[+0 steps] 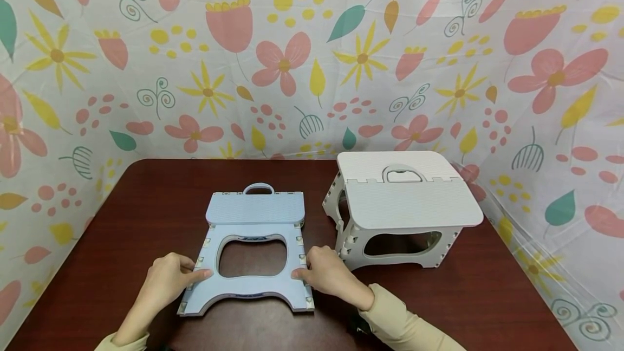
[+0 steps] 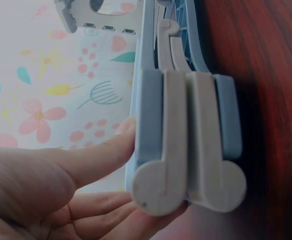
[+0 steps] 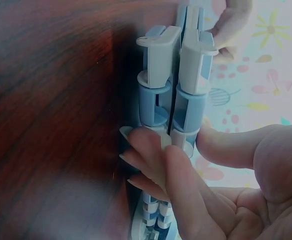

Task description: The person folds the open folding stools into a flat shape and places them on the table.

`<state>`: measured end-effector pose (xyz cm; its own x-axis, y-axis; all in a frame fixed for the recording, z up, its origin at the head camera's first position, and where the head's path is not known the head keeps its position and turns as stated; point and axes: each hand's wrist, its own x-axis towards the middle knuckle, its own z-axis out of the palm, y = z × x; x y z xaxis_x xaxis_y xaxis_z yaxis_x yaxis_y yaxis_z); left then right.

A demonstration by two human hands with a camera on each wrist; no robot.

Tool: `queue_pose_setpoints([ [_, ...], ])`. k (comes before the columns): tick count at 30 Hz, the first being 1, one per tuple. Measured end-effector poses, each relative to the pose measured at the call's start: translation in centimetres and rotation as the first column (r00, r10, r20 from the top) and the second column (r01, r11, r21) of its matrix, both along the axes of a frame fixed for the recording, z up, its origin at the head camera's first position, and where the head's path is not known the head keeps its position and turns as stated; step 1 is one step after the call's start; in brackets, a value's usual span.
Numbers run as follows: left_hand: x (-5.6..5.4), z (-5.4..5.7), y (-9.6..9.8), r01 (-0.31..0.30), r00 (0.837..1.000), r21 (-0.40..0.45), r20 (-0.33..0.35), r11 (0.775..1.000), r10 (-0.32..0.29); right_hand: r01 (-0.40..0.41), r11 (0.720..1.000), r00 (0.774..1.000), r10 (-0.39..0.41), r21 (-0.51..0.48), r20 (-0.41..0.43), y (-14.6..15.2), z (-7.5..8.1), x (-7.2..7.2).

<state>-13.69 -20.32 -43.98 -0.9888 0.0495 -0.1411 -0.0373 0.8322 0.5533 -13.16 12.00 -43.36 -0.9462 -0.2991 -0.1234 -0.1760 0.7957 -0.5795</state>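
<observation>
A light blue folding step stool (image 1: 252, 285), folded flat with its carry handle at the far end, lies on the dark wooden table in the head view. My left hand (image 1: 168, 279) grips its left edge, thumb on top and fingers beneath the side. On the opposite edge my right hand (image 1: 331, 275) does the same. The left wrist view shows the thumb against the blue panel of the folded stool (image 2: 150, 115) and grey-white hinged legs at its end. In the right wrist view, fingers curl round the stool's hinged side (image 3: 156, 105).
To the right stands an unfolded white step stool (image 1: 409, 199) with a handle in its top. The table (image 1: 161, 199) is dark red-brown wood. A flower-patterned curtain (image 1: 312, 69) hangs along its back and sides. Some small dark object (image 1: 359, 325) lies beneath the right forearm.
</observation>
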Motion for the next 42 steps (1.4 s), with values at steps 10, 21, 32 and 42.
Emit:
queue_pose_setpoints([
  [10, 0.08, -0.01, -0.02, 0.003, 1.000, -0.005, -0.008, 1.000, -0.003, 0.004, 1.000, 1.000, -0.004, 0.015, -0.010, -0.05, -0.02, -0.07],
  [21, 0.16, -0.21, -0.10, 0.000, 1.000, 0.005, -0.006, 1.000, 0.000, 0.009, 0.999, 0.999, -0.007, 0.036, -0.050, -0.27, -0.10, 0.10],
  [32, 0.11, -0.21, -0.07, 0.003, 1.000, 0.002, -0.007, 1.000, -0.003, 0.012, 0.998, 0.998, -0.008, 0.054, -0.067, -0.28, -0.06, 0.11],
  [42, -0.37, 0.09, -0.24, 0.045, 0.996, 0.010, 0.071, 0.999, -0.045, -0.025, 0.997, 0.999, 0.028, 0.073, -0.037, 0.02, 0.02, 0.22],
])
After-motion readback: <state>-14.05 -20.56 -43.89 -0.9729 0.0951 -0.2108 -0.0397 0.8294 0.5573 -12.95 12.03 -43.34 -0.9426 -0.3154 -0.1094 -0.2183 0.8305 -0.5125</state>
